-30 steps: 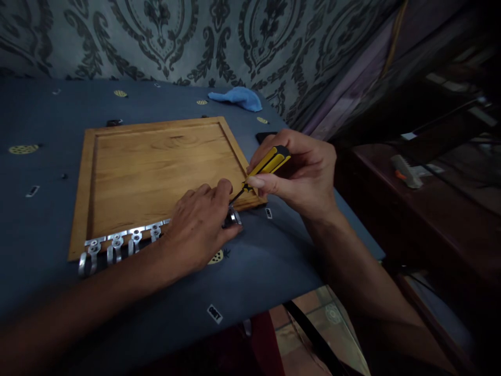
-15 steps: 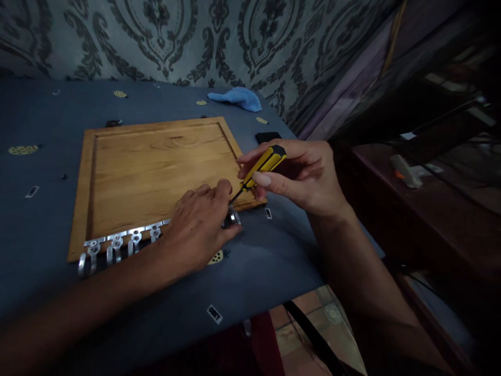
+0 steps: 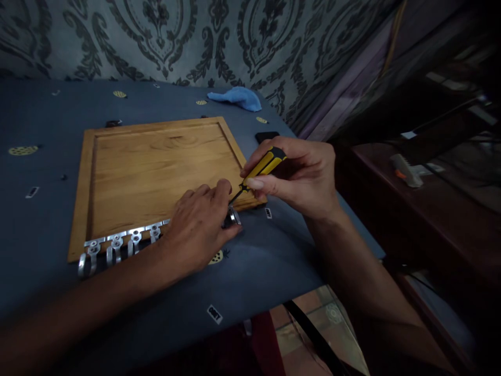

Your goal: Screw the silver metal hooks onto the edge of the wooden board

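A square wooden board (image 3: pixel 156 167) lies on a blue cloth-covered table (image 3: pixel 47 120). Along its near edge runs a metal hook rail (image 3: pixel 117 245) with several hooks. My left hand (image 3: pixel 199 224) lies palm down over the right end of the rail, fingers curled onto it and pressing it against the board. My right hand (image 3: pixel 301 175) pinches a yellow-and-black screwdriver (image 3: pixel 262 166), its tip slanting down to the rail's end hook (image 3: pixel 234 215) beside my left fingertips. The screw itself is hidden.
A blue rag (image 3: pixel 237 97) lies at the table's far edge by the patterned wall. A small black object (image 3: pixel 266 136) sits past the board's right corner. The table's edge falls off on the right, with dark wooden furniture (image 3: pixel 422 209) beyond.
My right hand has shifted its fingers round the screwdriver handle, which has turned slightly in place. My left hand and the rail have stayed put.
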`<state>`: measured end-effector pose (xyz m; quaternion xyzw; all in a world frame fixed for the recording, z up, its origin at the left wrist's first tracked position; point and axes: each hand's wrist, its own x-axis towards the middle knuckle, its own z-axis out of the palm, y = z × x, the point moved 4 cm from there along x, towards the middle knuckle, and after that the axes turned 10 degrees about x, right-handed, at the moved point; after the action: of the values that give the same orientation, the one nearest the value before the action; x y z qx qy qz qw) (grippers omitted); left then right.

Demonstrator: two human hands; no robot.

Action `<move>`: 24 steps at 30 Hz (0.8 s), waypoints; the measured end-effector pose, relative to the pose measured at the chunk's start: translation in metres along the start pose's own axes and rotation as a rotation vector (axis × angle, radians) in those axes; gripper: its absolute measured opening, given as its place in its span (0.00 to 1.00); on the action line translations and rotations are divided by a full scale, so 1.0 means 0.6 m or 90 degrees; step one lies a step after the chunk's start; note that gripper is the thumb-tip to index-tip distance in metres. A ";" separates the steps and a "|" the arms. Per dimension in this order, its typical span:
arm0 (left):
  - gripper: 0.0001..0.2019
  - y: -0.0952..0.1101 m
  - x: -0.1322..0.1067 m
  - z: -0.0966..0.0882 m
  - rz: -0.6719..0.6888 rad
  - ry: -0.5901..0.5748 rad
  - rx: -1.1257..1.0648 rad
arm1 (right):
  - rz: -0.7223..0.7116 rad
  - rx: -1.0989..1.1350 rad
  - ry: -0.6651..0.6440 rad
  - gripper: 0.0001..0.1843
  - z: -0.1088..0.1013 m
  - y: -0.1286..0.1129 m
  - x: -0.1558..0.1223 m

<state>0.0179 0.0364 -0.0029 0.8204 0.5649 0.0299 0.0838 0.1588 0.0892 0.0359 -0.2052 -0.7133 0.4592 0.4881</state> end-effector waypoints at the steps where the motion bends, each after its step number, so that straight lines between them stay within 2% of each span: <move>1: 0.22 0.000 0.000 0.000 -0.001 -0.002 0.002 | -0.001 -0.004 0.002 0.13 0.000 0.000 0.000; 8: 0.21 0.000 -0.001 -0.002 0.004 -0.007 -0.003 | 0.022 -0.031 0.012 0.15 0.000 0.000 0.002; 17: 0.20 -0.004 -0.003 -0.005 0.012 0.004 -0.026 | -0.013 -0.044 -0.007 0.11 -0.003 -0.002 0.001; 24: 0.21 -0.008 -0.004 -0.010 0.003 -0.003 -0.045 | 0.010 -0.025 0.016 0.15 -0.004 0.003 0.001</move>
<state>0.0118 0.0363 0.0021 0.8183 0.5614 0.0483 0.1137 0.1603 0.0913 0.0351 -0.2258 -0.7143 0.4467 0.4891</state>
